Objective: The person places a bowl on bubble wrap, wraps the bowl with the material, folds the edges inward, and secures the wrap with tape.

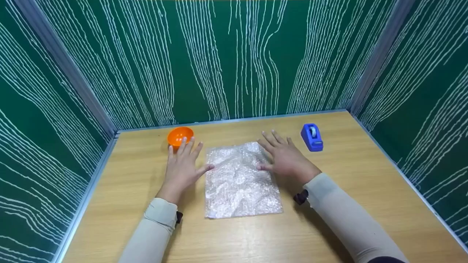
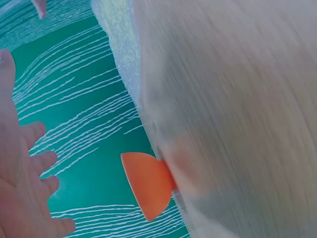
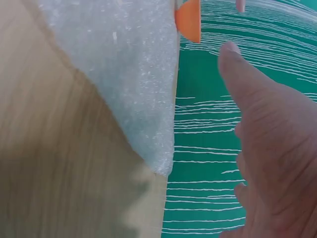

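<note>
A sheet of clear bubble wrap (image 1: 239, 186) lies flat on the wooden table. My left hand (image 1: 181, 170), fingers spread, hovers above the table left of the sheet, its thumb near the sheet's left edge. On the other side my right hand (image 1: 287, 159) is held over the sheet's upper right edge with its fingers spread too. Both wrist views show the hands raised off the surface, holding nothing. An orange bowl (image 1: 180, 136) stands just beyond the left fingertips, partly covered by them in the head view. Past the right hand sits a blue tape dispenser (image 1: 312, 137).
Green panels (image 1: 193, 91) with wavy white lines rise behind the table (image 1: 128, 190) and on both sides. Grey metal posts (image 1: 69, 65) stand at the corners. Dark bands (image 1: 300, 197) sit at the wrists, below the light sleeves.
</note>
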{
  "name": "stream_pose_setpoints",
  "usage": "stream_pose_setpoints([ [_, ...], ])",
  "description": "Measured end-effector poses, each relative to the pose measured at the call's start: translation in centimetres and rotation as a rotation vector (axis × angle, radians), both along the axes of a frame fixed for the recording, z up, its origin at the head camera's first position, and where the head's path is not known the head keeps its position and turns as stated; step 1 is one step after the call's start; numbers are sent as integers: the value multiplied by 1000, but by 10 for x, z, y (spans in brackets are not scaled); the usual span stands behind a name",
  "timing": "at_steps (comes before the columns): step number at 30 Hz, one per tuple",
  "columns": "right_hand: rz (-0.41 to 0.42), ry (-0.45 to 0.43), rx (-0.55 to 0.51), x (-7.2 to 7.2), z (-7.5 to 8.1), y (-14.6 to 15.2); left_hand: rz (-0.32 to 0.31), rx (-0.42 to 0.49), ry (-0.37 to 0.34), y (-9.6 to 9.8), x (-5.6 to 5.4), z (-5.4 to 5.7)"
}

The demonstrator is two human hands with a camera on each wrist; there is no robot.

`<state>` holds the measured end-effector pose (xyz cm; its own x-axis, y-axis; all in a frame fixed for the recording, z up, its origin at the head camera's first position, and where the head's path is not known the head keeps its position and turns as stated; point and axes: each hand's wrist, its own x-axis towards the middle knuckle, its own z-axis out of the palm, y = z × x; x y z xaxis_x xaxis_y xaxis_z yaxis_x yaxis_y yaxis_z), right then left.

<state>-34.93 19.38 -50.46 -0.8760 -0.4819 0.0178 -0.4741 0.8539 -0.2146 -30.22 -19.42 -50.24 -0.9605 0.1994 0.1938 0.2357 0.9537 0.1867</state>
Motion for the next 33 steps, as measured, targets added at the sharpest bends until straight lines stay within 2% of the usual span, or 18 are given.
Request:
stream_pose_setpoints([
  [5,31,-58,12,0,-9,3,23,16,-13,-4,-7,-4],
  [8,31,-125,17,2,-13,4,47,32,-36,-10,-12,-5],
  [12,22,-209,23,3,-14,4,91,64,-49,-24,-22,-8],
  [15,32,-236,35,1,-16,4,139,96,-46,-39,-32,-12],
  [20,81,-264,41,-4,-21,4,223,196,-30,-61,-49,-18],
  [22,84,-277,35,-3,-21,4,254,250,-47,-67,-57,-19],
  [27,70,-306,35,-3,-18,2,339,401,-121,-71,-75,-19],
  [33,54,-313,58,-4,-13,-5,386,553,-139,-73,-88,-19],
])
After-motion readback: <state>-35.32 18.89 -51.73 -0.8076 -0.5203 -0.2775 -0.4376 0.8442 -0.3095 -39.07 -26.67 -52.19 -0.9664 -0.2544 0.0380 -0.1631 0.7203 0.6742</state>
